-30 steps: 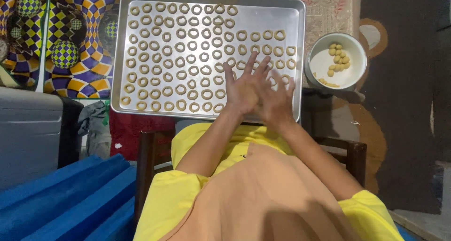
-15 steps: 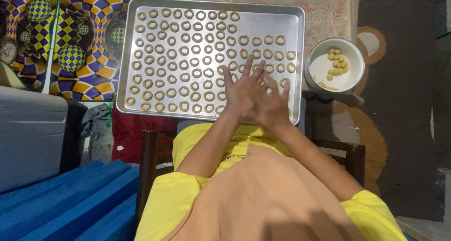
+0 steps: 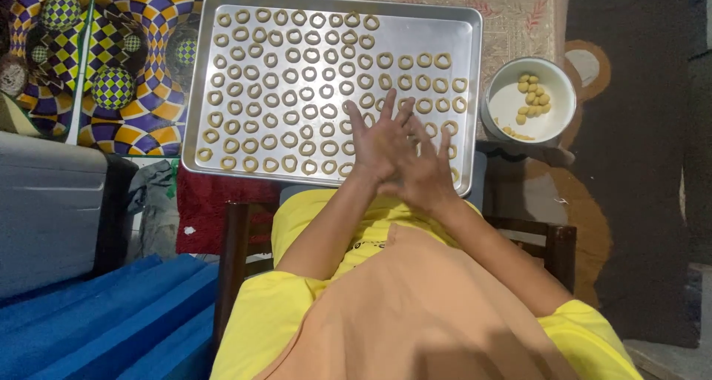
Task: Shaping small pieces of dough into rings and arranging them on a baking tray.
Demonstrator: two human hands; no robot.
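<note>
Metal baking tray (image 3: 460, 35) lies in front of me, long side across my view. Its near rim is hidden in part behind my wrists; its right rim stands just beside a white bowl (image 3: 498, 91) holding a few small dough balls (image 3: 532, 98). The tray's left rim borders a patterned purple-and-yellow mat (image 3: 111, 68).

Dough rings (image 3: 297, 91) fill the left and middle of the tray in close rows, running almost to the left and far rims. Open metal shows only at the far right corner and along the right rim. The rows at the right are shorter, with rings near my fingertips.

Below the tray: a dark wooden frame (image 3: 231, 254) at either side of my lap, a blue ridged sheet (image 3: 96, 321) at lower left, a grey box (image 3: 48, 209) beside it.

My left hand (image 3: 374, 139) and right hand (image 3: 423, 169) are pressed palm to palm over the near right part of the tray, the right one lying nearer me and a little lower. Fingers (image 3: 389, 102) on both are straight and slightly fanned, not curled. I cannot tell whether a piece of dough sits between the palms; nothing shows at their edges. Neither hand visibly touches the tray or any ring.
</note>
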